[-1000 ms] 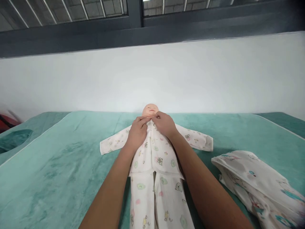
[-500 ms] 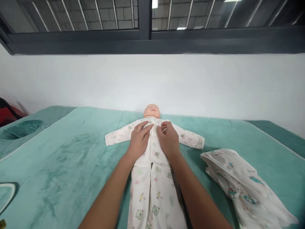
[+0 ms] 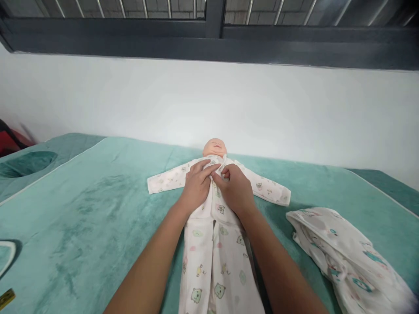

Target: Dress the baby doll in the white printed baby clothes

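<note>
A baby doll (image 3: 215,147) lies on its back, head toward the wall, in a white printed baby outfit (image 3: 221,266) with the sleeves spread out to both sides. My left hand (image 3: 199,183) rests on the chest with its fingers stretched out, fingertips at the front opening. Bent fingers and thumb of my right hand (image 3: 236,185) pinch the edge of the front opening, close to the left fingertips. A small fold of fabric stands up near the collar. What lies under the fingers is hidden. Below the waist, the front panels part along a slit.
A folded white printed cloth (image 3: 350,257) lies to the right on the green plush cover (image 3: 98,209). A white wall (image 3: 209,100) and dark window frame (image 3: 209,43) stand behind. A white curved edge (image 3: 8,257) and a yellow object (image 3: 6,298) show at lower left.
The view has shifted, so the doll sits slightly further right. My hands have come closer together at the chest, and fabric near the collar is now raised in a fold.
</note>
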`<state>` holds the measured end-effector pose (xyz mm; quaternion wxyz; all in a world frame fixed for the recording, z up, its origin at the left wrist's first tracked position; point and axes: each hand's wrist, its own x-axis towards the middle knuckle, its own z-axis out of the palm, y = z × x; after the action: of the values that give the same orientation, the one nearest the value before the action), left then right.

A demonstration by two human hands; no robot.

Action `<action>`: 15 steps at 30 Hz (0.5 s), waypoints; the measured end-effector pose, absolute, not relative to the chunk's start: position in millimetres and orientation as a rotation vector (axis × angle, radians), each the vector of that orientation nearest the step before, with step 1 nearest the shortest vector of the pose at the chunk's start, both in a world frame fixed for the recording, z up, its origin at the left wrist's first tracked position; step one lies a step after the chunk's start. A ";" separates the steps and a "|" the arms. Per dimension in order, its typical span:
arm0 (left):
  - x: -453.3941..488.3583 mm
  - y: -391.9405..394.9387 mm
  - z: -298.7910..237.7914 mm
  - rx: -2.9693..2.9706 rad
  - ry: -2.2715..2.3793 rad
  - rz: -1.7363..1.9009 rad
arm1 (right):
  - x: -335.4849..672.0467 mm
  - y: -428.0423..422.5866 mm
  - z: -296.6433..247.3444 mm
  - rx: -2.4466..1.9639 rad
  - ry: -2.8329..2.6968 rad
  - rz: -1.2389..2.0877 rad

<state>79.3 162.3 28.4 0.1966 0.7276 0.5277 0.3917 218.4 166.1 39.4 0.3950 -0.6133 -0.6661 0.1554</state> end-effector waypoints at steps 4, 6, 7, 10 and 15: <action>78.6 160.4 29.4 2.069 1.481 1.068 | 223.0 173.1 40.4 -1.540 -1.734 0.476; 78.7 160.2 28.7 2.081 1.496 1.059 | 225.4 175.1 40.4 -1.508 -1.708 0.520; 79.0 160.3 28.2 2.086 1.505 1.058 | 226.6 175.9 39.9 -1.490 -1.687 0.541; 80.0 161.6 25.9 2.130 1.526 1.062 | 230.4 178.4 36.7 -1.438 -1.585 0.600; 80.6 163.9 21.1 2.157 1.510 1.118 | 234.1 179.1 30.5 -1.399 -1.372 0.648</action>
<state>80.6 163.9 21.1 0.1402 0.7465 0.5228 0.3869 234.1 179.1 30.5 0.5134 -0.5817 -0.5704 0.2695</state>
